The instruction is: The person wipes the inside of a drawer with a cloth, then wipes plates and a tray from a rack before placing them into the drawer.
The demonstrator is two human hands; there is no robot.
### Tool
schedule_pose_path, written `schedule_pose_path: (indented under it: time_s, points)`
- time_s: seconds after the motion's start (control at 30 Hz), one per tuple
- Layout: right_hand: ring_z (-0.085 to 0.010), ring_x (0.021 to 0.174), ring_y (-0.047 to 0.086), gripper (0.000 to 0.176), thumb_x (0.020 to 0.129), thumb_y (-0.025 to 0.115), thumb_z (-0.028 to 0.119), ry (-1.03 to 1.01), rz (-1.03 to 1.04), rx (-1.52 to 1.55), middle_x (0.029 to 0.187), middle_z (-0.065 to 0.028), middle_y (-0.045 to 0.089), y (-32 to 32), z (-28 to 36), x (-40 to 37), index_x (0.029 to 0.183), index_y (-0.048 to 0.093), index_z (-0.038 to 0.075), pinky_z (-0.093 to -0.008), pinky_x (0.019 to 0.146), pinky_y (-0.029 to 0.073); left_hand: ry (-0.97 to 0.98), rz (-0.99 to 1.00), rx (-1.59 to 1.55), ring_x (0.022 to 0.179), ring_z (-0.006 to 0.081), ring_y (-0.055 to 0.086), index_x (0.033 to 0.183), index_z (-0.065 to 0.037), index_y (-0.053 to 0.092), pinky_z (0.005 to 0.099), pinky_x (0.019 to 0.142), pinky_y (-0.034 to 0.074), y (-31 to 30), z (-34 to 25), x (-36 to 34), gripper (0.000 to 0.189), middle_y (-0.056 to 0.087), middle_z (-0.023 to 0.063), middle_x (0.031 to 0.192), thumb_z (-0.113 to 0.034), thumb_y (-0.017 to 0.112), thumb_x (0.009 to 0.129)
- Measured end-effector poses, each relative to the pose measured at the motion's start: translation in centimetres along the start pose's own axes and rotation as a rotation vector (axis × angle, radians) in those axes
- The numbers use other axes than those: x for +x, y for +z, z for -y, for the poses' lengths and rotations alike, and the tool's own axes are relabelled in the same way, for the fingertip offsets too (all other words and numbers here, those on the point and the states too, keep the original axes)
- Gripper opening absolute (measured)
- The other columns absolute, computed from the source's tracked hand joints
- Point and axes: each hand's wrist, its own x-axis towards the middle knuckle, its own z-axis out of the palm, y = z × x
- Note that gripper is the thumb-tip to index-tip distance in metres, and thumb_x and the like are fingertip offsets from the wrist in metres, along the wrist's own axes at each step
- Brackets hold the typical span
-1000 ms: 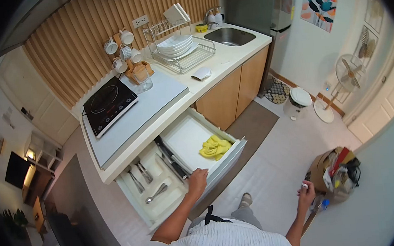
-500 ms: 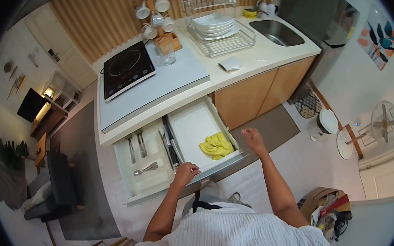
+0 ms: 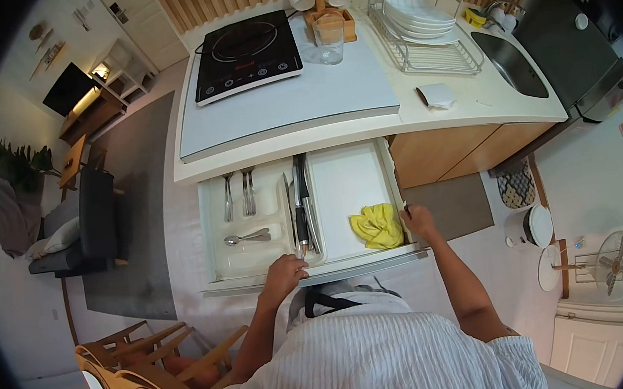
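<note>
A white drawer [image 3: 348, 184] stands pulled out under the counter. My left hand [image 3: 283, 272] rests on its front edge, by the handles of the knives [image 3: 299, 210] in the cutlery tray. My right hand [image 3: 421, 220] grips the drawer's right front corner, next to a crumpled yellow cloth [image 3: 377, 226] lying inside. Forks [image 3: 239, 193] and a spoon [image 3: 248, 237] lie in the tray's left compartments.
On the counter [image 3: 289, 107] sit a black induction hob [image 3: 246, 55], a glass [image 3: 329, 39], a mug stand, a dish rack with plates [image 3: 423, 25], a folded white cloth [image 3: 436, 96] and a sink [image 3: 511, 64]. Wooden chairs [image 3: 150, 379] stand at my lower left; a fan [image 3: 614, 263] and bin [image 3: 529, 227] at right.
My view swung over the drawer. My right hand rose from my side and reached the drawer's right front corner. My left hand stayed on the drawer front.
</note>
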Motion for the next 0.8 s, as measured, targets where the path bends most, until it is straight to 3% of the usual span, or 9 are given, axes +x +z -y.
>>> schedule_pose_path:
  time_s: [0.2, 0.4, 0.47, 0.57, 0.6, 0.67, 0.7, 0.73, 0.8]
  points:
    - [-0.0425, 0.072, 0.058, 0.032, 0.082, 0.054, 0.027, -0.007, -0.104, 0.008, 0.074, -0.0249, 0.059, -0.5, 0.4, 0.4, 0.070, 0.058, -0.003, -0.0486, 0.065, 0.046, 0.130, 0.100, 0.097, 0.083, 0.0275, 0.057, 0.085, -0.009, 0.067, 0.0367, 0.073, 0.046, -0.8, 0.0, 1.2, 0.025, 0.060, 0.0084, 0.082, -0.022, 0.072, 0.064]
    - [-0.0411, 0.085, 0.057, 0.027, 0.079, 0.061, 0.021, 0.127, -0.164, 0.076, 0.091, -0.0225, 0.058, -2.8, 5.3, -1.1, 0.096, 0.055, 0.000, -0.0467, 0.072, 0.047, 0.209, 0.160, 0.127, 0.084, 0.0266, 0.057, 0.085, -0.009, 0.065, 0.0361, 0.072, 0.047, -0.5, -0.6, 1.9, 0.027, 0.059, 0.0072, 0.083, -0.026, 0.072, 0.066]
    - [-0.0396, 0.098, 0.053, 0.040, 0.076, 0.066, 0.019, -0.172, 0.082, -0.003, 0.108, -0.0232, 0.050, -5.5, 10.0, -1.7, 0.109, 0.049, 0.001, -0.0432, 0.079, 0.047, 0.171, 0.173, 0.106, 0.084, 0.0266, 0.057, 0.084, -0.009, 0.065, 0.0362, 0.073, 0.047, -0.6, -0.5, 1.6, 0.026, 0.059, 0.0071, 0.083, -0.026, 0.071, 0.066]
    - [-0.0387, 0.103, 0.051, 0.041, 0.075, 0.066, 0.015, -0.185, 0.442, 0.054, 0.118, -0.0267, 0.043, 0.2, 7.8, -1.0, 0.112, 0.051, 0.005, -0.0401, 0.085, 0.045, 0.195, 0.168, 0.107, 0.084, 0.0272, 0.057, 0.083, -0.007, 0.064, 0.0372, 0.073, 0.047, -0.3, -0.5, 2.1, 0.025, 0.057, 0.0079, 0.082, -0.024, 0.071, 0.066]
    - [-0.0387, 0.103, 0.051, 0.041, 0.075, 0.066, 0.015, -0.179, 0.447, 0.051, 0.118, -0.0267, 0.043, 3.4, 6.5, 0.0, 0.112, 0.051, 0.005, -0.0401, 0.085, 0.045, 0.222, 0.195, 0.143, 0.083, 0.0275, 0.057, 0.083, -0.007, 0.063, 0.0375, 0.073, 0.047, -0.3, -0.7, 2.5, 0.026, 0.057, 0.0085, 0.082, -0.024, 0.071, 0.067]
    - [-0.0393, 0.102, 0.052, 0.036, 0.077, 0.063, 0.010, -0.674, 0.318, 0.028, 0.120, -0.0294, 0.042, 9.3, 5.4, 2.0, 0.111, 0.052, 0.006, -0.0396, 0.086, 0.045, 0.251, 0.220, 0.171, 0.083, 0.0277, 0.057, 0.083, -0.006, 0.062, 0.0378, 0.072, 0.047, 0.1, -1.0, 3.3, 0.026, 0.056, 0.0090, 0.082, -0.024, 0.071, 0.067]
    - [-0.0388, 0.103, 0.051, 0.027, 0.076, 0.061, 0.005, -0.224, 0.545, 0.463, 0.118, -0.0298, 0.045, 8.1, 9.0, 1.3, 0.102, 0.053, 0.003, -0.0376, 0.087, 0.045, 0.293, 0.223, 0.168, 0.082, 0.0277, 0.057, 0.082, -0.006, 0.061, 0.0375, 0.071, 0.047, 0.5, -1.1, 3.5, 0.026, 0.056, 0.0094, 0.082, -0.025, 0.070, 0.068]
    - [-0.0370, 0.099, 0.053, 0.019, 0.074, 0.061, 0.004, -0.666, 0.502, 0.251, 0.109, -0.0269, 0.050, 8.2, 10.0, 1.1, 0.092, 0.055, 0.001, -0.0357, 0.084, 0.046, 0.339, 0.224, 0.168, 0.081, 0.0276, 0.057, 0.081, -0.005, 0.059, 0.0373, 0.070, 0.048, 0.6, -1.0, 3.8, 0.026, 0.055, 0.0098, 0.082, -0.025, 0.070, 0.069]
    - [-0.0334, 0.090, 0.056, 0.017, 0.068, 0.062, 0.001, -0.801, 0.644, 0.260, 0.100, -0.0179, 0.053, 8.4, 10.8, 0.9, 0.084, 0.058, 0.004, -0.0363, 0.078, 0.046, 0.363, 0.220, 0.164, 0.080, 0.0274, 0.057, 0.081, -0.005, 0.059, 0.0369, 0.069, 0.048, 1.1, -0.6, 3.7, 0.025, 0.055, 0.0097, 0.081, -0.025, 0.069, 0.071]
